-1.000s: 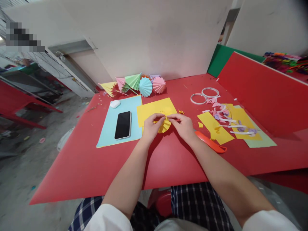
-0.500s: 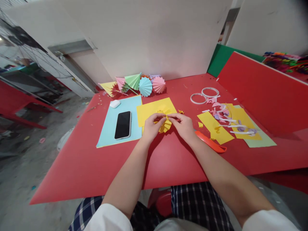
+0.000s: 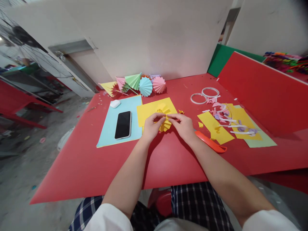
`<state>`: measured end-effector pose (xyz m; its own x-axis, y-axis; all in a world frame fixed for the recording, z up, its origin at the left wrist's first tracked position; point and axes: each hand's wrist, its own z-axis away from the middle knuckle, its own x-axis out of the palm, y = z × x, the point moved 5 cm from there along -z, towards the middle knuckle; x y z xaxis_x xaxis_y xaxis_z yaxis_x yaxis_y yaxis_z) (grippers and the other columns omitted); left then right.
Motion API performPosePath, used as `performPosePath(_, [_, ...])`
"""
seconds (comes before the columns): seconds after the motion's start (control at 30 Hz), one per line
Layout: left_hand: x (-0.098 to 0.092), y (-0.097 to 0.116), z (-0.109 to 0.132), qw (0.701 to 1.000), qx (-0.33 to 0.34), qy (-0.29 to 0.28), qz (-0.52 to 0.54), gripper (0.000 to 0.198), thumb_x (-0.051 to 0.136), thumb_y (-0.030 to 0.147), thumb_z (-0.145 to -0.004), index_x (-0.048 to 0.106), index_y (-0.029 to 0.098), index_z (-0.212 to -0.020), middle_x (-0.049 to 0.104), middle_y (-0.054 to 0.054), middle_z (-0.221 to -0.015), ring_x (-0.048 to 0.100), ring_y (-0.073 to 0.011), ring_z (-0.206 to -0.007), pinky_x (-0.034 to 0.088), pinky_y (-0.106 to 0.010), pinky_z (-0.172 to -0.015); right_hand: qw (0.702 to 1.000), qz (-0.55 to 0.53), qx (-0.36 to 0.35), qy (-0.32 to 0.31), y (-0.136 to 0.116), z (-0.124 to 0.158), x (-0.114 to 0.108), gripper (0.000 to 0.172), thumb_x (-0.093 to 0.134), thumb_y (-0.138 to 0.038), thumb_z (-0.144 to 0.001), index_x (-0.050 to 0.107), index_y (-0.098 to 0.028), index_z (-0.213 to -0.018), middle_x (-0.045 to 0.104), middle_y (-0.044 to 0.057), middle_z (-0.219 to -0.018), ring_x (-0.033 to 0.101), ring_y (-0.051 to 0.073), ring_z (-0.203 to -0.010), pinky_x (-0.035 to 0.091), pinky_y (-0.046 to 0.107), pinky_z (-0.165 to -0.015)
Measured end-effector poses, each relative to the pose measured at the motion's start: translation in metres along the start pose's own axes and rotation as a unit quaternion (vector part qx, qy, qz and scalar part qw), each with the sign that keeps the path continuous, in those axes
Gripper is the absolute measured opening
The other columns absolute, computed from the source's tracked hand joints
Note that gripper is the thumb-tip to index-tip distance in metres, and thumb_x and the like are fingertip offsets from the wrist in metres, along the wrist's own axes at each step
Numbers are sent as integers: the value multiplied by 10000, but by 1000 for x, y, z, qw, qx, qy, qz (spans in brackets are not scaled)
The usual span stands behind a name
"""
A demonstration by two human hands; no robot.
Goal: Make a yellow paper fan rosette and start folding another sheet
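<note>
Pleated yellow paper point(image 3: 165, 126), folded into a fan-like round, is held between my two hands in the middle of the table. My left hand point(image 3: 154, 124) pinches it from the left, thumb and fingers close together. From the right, my right hand point(image 3: 180, 123) grips it near its centre with thumb and forefinger. The fingertips of both hands nearly meet and hide part of the folds. Beneath and behind lies a flat yellow sheet point(image 3: 146, 112). An orange-red utility knife point(image 3: 210, 141) rests beside my right wrist.
Left are a phone point(image 3: 123, 125) and a white lump point(image 3: 115, 103) on a light blue sheet point(image 3: 106, 136). Folded paper umbrellas point(image 3: 145, 86) stand at the back. Two tape rolls point(image 3: 198, 98), yellow strips point(image 3: 216, 130) and paper scraps lie right, before a red panel point(image 3: 262, 96).
Almost nothing differs. Both hands stay on the pleated yellow paper, with only a slight shift of the fingers.
</note>
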<state>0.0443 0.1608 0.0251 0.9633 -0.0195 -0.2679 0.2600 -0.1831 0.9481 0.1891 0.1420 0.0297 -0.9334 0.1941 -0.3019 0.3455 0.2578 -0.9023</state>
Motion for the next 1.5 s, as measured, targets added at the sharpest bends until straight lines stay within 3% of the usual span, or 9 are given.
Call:
performPosePath(0.4, [0, -5, -1, 997, -23, -14, 74, 222, 618, 296, -720, 626, 203, -922, 590, 3, -749, 524, -76, -601, 453, -180, -498, 1000, 10, -17, 14, -2, 1, -1, 161, 597, -222, -734, 697, -258, -855, 702, -1, -882, 642, 164, -818, 512, 308, -770])
performPosePath(0.57, [0, -4, -1, 996, -36, -15, 77, 217, 632, 303, -708, 632, 186, -891, 585, -4, -738, 505, -73, -580, 439, -172, -470, 1000, -8, -12, 17, 2, 1, -1, 213, 600, -231, -733, 678, -257, -930, 695, 10, -915, 640, 162, -833, 515, 300, -753])
performPosePath(0.93, [-1, 0, -1, 998, -23, -13, 63, 181, 642, 305, -702, 660, 172, -822, 659, -33, -821, 583, -124, -736, 465, -250, -673, 1000, -17, -8, 17, -2, 0, -3, 179, 640, -239, -704, 696, -260, -872, 692, 9, -882, 631, 160, -800, 515, 316, -748])
performPosePath(1.13, [0, -1, -2, 998, -22, -22, 61, 184, 635, 311, -709, 662, 167, -821, 666, -46, -840, 594, -140, -757, 463, -272, -696, 999, -11, -35, 19, -1, 0, -2, 126, 639, -230, -717, 703, -268, -819, 687, -7, -823, 625, 149, -768, 503, 304, -742])
performPosePath(1.33, [1, 3, -1, 999, 40, -30, 9, 157, 607, 285, -745, 670, 193, -856, 631, -41, -878, 573, -133, -794, 448, -265, -716, 999, -5, -40, 23, -2, 0, -4, 89, 627, -236, -723, 699, -258, -768, 687, -6, -806, 622, 156, -765, 493, 305, -743])
performPosePath(1.5, [4, 9, 1, 995, 76, -52, -29, 165, 600, 253, -756, 664, 206, -901, 603, -44, -911, 551, -123, -795, 444, -264, -728, 1000, -25, -1, 18, 0, 0, -3, 95, 605, -258, -731, 687, -244, -778, 693, -6, -803, 632, 158, -764, 494, 307, -749])
